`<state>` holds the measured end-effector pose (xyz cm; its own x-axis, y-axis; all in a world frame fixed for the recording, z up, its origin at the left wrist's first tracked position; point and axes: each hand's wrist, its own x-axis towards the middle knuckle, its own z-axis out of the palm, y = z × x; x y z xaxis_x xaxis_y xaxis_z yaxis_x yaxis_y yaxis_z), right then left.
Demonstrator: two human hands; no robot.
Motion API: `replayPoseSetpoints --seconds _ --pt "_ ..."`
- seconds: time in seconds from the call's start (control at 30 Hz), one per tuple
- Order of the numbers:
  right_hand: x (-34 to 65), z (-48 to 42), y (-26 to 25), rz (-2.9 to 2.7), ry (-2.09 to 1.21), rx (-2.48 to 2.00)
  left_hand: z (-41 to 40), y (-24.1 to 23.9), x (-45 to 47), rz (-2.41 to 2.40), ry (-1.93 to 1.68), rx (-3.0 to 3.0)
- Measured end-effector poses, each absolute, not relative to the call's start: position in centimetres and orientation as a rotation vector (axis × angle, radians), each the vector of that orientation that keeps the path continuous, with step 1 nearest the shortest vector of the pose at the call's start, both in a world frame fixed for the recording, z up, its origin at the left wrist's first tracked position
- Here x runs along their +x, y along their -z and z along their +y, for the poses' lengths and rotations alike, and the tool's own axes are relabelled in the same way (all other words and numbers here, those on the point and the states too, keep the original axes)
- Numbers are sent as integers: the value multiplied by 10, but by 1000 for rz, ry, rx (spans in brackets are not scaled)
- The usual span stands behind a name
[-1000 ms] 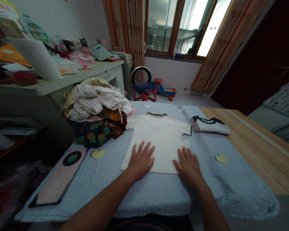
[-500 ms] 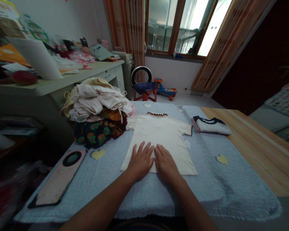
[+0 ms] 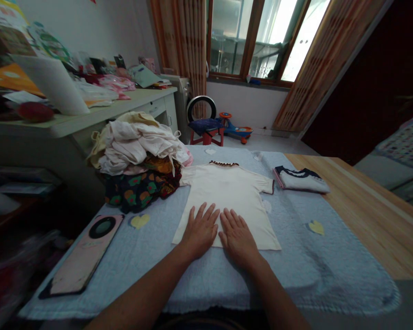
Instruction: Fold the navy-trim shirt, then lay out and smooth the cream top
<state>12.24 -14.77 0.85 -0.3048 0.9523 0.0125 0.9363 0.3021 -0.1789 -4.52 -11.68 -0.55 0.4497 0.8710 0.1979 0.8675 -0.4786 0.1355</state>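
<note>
A cream short-sleeved T-shirt (image 3: pixel 227 188) with dark ruffled neck trim lies spread out, its collar at the far side. My left hand (image 3: pixel 200 231) rests flat on the lower middle of the shirt, fingers stretched. Beside it my right hand (image 3: pixel 238 237) also lies flat on the cloth, palm down, fingers pointing away from me. Neither hand grips anything. Under the shirt is a light blue quilted cover (image 3: pixel 151 266) with heart patches.
A heap of crumpled clothes (image 3: pixel 137 146) stands at the left of the cover, with a pink phone (image 3: pixel 86 254) nearer me. Folded shirts (image 3: pixel 301 179) lie at the right, near the bare wooden tabletop (image 3: pixel 371 211). A cluttered desk (image 3: pixel 65 123) borders the left side.
My right hand has slid slightly toward me and to the right, its thumb now further out from the fingers. The left hand and the shirt look almost the same.
</note>
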Motion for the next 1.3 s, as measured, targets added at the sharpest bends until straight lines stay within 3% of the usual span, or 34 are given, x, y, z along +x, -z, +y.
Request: replayPoseSetpoints --seconds 0.87,1.3 --pt "131 -170 -10 -2455 -336 -1717 -116 4 -44 1612 -403 2700" --pt "112 -129 -50 -2346 -163 -1942 -115 7 -45 1615 -408 2692"
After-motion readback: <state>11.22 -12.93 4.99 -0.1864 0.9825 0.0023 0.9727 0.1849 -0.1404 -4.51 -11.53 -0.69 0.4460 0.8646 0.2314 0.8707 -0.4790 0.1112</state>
